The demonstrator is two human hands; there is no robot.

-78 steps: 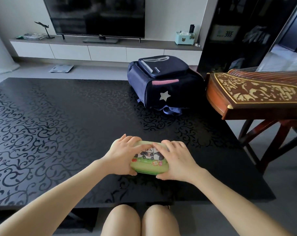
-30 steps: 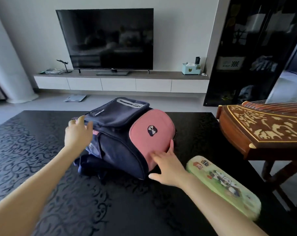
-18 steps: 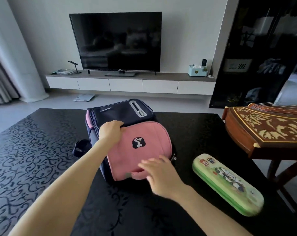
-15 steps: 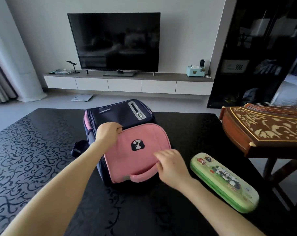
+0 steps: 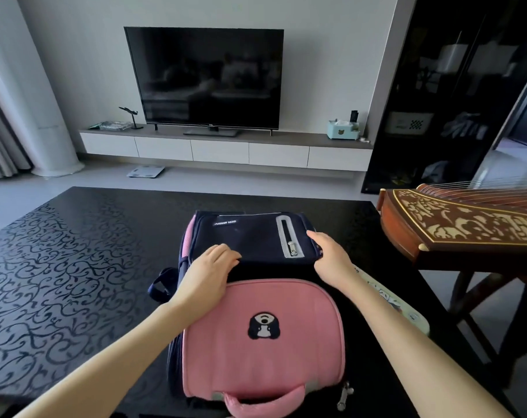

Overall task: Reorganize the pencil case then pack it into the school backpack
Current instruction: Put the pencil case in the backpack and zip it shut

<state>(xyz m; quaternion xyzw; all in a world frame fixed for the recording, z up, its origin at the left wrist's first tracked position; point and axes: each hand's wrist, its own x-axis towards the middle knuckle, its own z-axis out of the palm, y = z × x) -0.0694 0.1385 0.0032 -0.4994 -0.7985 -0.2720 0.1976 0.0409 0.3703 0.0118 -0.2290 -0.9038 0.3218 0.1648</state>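
The school backpack [image 5: 262,336] lies flat on the black table [image 5: 75,254], its pink front pocket with a panda patch nearest me and its navy top flap farther away. My left hand [image 5: 209,268] grips the near left edge of the navy flap. At the flap's right corner, beside the grey zip strip, my right hand [image 5: 328,257] holds the edge with curled fingers. The green panda pencil case [image 5: 390,298] lies shut on the table to the right of the backpack, mostly hidden behind my right forearm.
A carved wooden zither [image 5: 467,221] on a stand juts over the table's right edge, close to the pencil case. Behind the table are a TV [image 5: 204,76], a low white cabinet [image 5: 226,149] and a dark glass cupboard [image 5: 449,95].
The backpack has been pulled from the far side and turned flat with its pink pocket toward me. Both hands left the pencil case, which now lies at the right, and moved to the navy flap.
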